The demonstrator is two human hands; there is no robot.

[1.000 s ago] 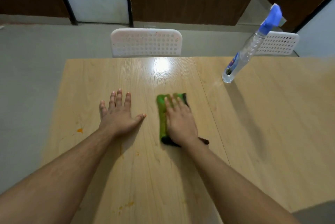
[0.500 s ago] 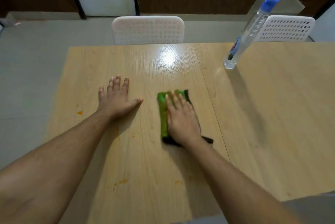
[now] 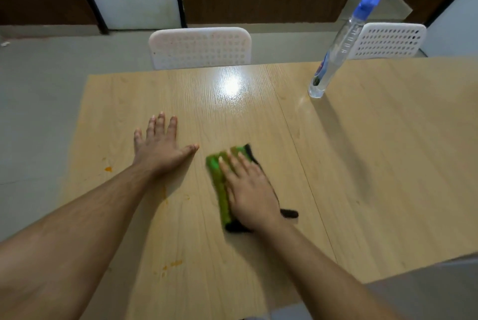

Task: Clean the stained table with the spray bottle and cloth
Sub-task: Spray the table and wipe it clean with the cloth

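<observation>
A light wooden table (image 3: pixel 375 164) carries small orange stains (image 3: pixel 108 169) near its left edge and more orange stains (image 3: pixel 173 265) close to the front. My right hand (image 3: pixel 249 194) presses flat, fingers straight, on a folded green and black cloth (image 3: pixel 219 190) in the table's middle. To its left my left hand (image 3: pixel 160 147) rests flat on the bare wood with fingers spread. A clear spray bottle (image 3: pixel 338 50) with a blue trigger head stands upright at the far right of the table, away from both hands.
Two white perforated plastic chairs stand behind the table's far edge, one chair (image 3: pixel 200 48) at the centre and another chair (image 3: pixel 390 40) at the right. Grey floor lies to the left. A bright light glare (image 3: pixel 230 85) shines on the wood.
My right hand and the cloth have slid slightly toward me and to the left, blurred by motion. My left hand stays planted in place. The camera has tilted a little.
</observation>
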